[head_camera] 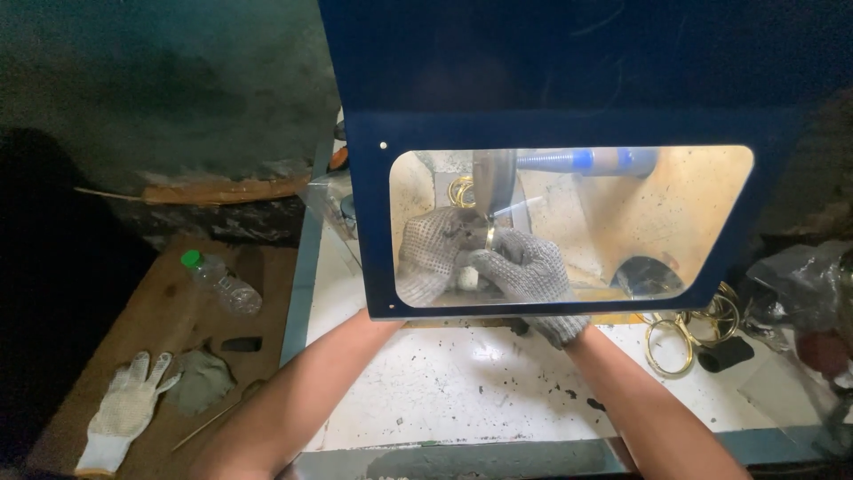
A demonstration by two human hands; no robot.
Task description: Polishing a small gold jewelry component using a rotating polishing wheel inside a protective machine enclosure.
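Both my hands wear grey knit gloves and work behind the clear window of a dark blue guard [551,124]. My left hand [428,253] and my right hand [520,267] are pressed together, pinching a small gold ring [490,236] against a spinning wheel [492,182]. Another gold ring [461,189] shows behind the wheel. A blue-handled shaft [586,161] runs to the right of the wheel.
Several gold rings [684,333] lie on the white bench [462,391] at right, beside a black cylinder [726,355] and plastic bags [800,284]. On the wooden board [160,311] at left lie a plastic bottle [222,284], a white glove [124,411] and a grey rag [200,380].
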